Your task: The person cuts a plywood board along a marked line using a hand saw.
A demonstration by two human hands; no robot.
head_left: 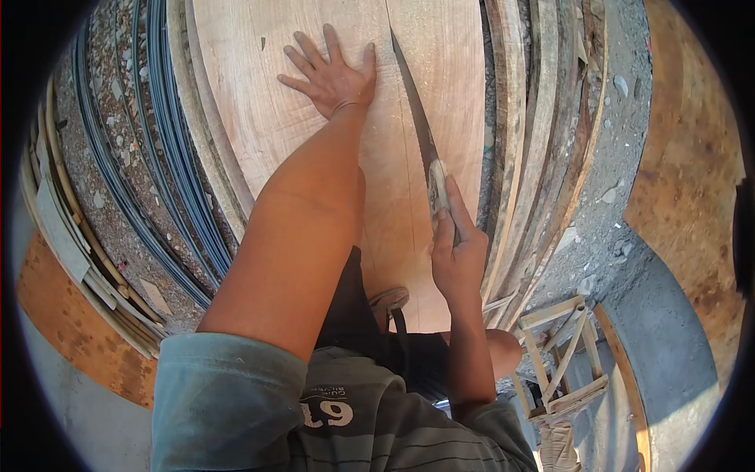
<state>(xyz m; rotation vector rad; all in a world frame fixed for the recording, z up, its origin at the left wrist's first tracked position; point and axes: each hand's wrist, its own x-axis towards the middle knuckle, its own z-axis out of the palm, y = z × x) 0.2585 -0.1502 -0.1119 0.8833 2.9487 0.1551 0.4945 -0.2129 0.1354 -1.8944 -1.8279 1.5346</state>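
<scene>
A wide plywood sheet (236, 94) lies in front of and beneath me. Flat on it, fingers spread, rests my left hand (334, 76). My right hand (458, 256) is wrapped round the pale handle of a handsaw (419, 118), index finger stretched along the grip. The long dark blade points away from me, and its tip meets a thin dark cut line in the sheet at the top of the view. A faint line also runs down the sheet to the left of the blade. My foot (389, 299) is on the sheet.
Long dark metal bars (169, 102) lie on gravel to the left. Several long timber strips (543, 118) run along the right side. A small wooden frame (562, 358) stands at lower right, with brownish boards (692, 149) farther right and more strips (75, 236) at far left.
</scene>
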